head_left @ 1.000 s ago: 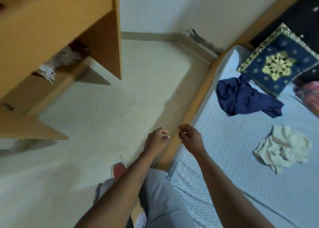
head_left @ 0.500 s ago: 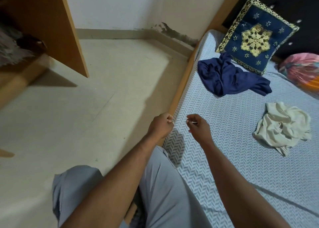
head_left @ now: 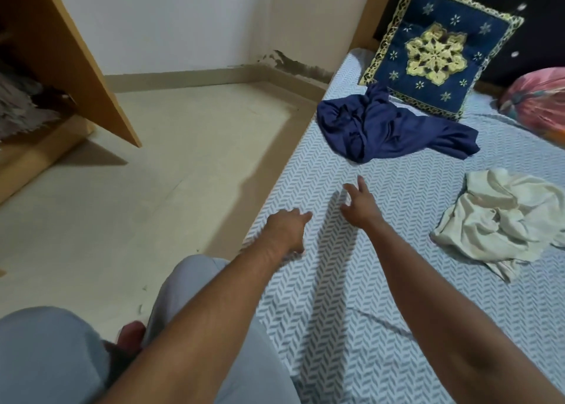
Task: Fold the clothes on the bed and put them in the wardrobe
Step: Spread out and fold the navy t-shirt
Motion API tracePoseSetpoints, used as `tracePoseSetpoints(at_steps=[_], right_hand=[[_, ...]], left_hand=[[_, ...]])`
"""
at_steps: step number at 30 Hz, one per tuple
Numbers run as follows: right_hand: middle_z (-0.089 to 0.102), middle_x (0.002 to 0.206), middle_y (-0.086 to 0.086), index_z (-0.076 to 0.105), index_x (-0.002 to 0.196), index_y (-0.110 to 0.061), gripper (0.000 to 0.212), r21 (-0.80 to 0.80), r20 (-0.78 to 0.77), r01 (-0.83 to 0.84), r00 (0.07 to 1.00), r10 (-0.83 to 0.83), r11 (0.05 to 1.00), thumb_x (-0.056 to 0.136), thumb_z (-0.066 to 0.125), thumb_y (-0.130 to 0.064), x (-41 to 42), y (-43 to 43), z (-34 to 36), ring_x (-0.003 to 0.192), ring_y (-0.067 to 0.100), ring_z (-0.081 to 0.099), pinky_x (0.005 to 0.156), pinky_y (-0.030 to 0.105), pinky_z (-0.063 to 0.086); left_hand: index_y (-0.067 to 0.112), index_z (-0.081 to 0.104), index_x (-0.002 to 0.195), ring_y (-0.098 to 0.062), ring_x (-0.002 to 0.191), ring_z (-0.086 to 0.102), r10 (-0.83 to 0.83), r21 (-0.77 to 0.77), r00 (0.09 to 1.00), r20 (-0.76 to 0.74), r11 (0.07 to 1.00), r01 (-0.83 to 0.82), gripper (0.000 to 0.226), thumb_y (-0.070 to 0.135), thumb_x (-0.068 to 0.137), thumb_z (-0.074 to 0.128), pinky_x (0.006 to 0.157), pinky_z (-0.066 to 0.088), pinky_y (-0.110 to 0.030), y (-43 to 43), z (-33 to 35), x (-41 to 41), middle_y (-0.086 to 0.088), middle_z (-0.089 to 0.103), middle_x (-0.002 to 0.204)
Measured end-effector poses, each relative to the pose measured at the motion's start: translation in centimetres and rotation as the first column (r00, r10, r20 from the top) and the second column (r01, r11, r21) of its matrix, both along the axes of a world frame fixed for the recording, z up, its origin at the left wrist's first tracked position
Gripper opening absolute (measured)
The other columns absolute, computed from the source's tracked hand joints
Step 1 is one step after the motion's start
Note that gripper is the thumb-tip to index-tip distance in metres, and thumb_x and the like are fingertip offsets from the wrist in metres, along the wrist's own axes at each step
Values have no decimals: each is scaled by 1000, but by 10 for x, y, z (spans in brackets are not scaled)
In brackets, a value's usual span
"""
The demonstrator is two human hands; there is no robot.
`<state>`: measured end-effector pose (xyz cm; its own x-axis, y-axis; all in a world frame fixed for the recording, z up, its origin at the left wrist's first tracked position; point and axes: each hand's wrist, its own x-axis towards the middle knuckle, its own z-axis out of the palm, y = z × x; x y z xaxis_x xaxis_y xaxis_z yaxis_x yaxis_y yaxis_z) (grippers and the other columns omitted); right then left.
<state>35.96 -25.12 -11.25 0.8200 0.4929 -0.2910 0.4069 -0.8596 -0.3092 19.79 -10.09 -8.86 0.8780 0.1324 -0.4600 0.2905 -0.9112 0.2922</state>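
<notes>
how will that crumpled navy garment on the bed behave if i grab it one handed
Probably floppy: the navy garment lies in soft crumpled folds on the bed sheet, so it should drape and unfurl. Likely light; its thin trailing end suggests little bulk.

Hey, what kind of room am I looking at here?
Probably a bedroom: a bed with a blue cushion at its head, crumpled clothes on it, and a wooden wardrobe nearby.
</notes>
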Motion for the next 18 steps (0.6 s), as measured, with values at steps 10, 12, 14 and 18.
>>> tracePoseSetpoints(at_steps=[10,12,14,18], right_hand=[[25,157,8,34,148,-11,57,-370,-24,-113,993,112,922,97,55,-26,86,37,18,139,36,29,107,48,39],[37,149,12,42,143,-9,51,-363,13,-115,992,129,925,96,55,-22,87,36,16,134,34,36,103,46,42],[20,159,8,38,146,-12,55,-304,26,-119,991,133,945,94,56,-18,89,34,13,140,33,30,104,46,42],[-16,163,-2,28,153,-23,65,-343,-34,-115,993,110,932,96,57,-17,102,45,12,147,30,20,105,45,43]], left_hand=[[31,11,154,-41,146,13,599,-443,792,-122,681,-583,81,67,87,39,116,20,-58,-42,-23,19,-12,3,161],[28,10,155,-42,146,11,609,-443,780,-145,665,-602,83,67,87,38,116,18,-58,-42,-26,23,-14,2,161],[27,11,154,-42,145,13,600,-449,787,-145,669,-593,83,67,87,37,116,20,-58,-43,-27,19,-14,4,160],[29,11,155,-40,144,19,595,-497,787,-165,639,-587,81,65,88,41,115,26,-54,-34,-26,17,-12,6,161]])
